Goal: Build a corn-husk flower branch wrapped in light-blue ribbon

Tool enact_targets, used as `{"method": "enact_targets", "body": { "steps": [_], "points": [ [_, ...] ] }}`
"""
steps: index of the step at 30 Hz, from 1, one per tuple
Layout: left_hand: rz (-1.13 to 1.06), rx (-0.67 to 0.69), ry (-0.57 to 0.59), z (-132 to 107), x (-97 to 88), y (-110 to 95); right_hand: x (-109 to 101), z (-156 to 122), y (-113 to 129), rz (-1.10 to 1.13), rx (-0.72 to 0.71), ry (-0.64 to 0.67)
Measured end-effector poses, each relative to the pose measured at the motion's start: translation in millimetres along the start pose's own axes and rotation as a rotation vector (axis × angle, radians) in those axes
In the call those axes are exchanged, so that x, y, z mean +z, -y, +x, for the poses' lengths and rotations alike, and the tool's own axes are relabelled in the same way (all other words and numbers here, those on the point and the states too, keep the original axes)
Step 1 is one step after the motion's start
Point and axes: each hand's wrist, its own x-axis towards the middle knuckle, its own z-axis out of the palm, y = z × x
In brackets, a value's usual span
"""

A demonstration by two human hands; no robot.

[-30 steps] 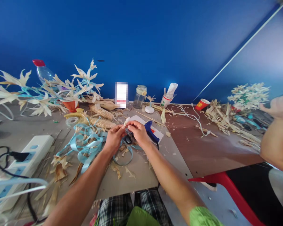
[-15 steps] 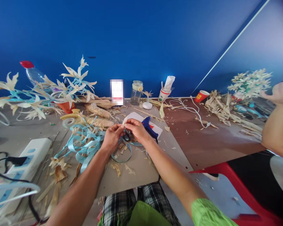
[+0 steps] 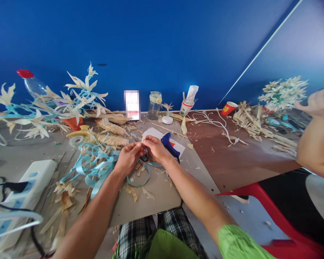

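My left hand (image 3: 130,154) and my right hand (image 3: 156,148) meet fingertip to fingertip over the table. Both are closed in a pinch on a small pale piece of corn husk (image 3: 143,139), mostly covered by the fingers. Just beyond my right hand a blue glue gun (image 3: 169,144) lies on a white sheet (image 3: 154,133). Under my hands, partly hidden, are the dark handles of scissors (image 3: 144,157). Light blue ribbon (image 3: 97,163) is heaped left of my left hand, with a loop of it (image 3: 149,175) below the hands.
Dried corn cobs (image 3: 112,139) and husk flowers (image 3: 82,84) stand at the left, near a power strip (image 3: 34,190). A glass jar (image 3: 154,105), a paper cup (image 3: 187,107) and a red cup (image 3: 229,108) line the blue wall. Another person's arm (image 3: 317,133) is at right.
The view has shifted slightly to the right. My hands stay pinched together, and less of the pale husk shows between the fingers. The other person's arm stays raised.
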Motion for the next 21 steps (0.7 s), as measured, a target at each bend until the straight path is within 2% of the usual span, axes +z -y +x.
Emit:
{"method": "enact_targets", "body": {
  "steps": [7,21],
  "points": [
    [-0.025,0.001,-0.06,-2.0,3.5,-5.9,-1.1,-0.9,3.4,0.043,0.0,0.056],
    [-0.086,0.008,-0.015,-4.9,4.3,-8.4,0.4,-3.4,7.1,0.172,0.053,0.077]
  ]
}}
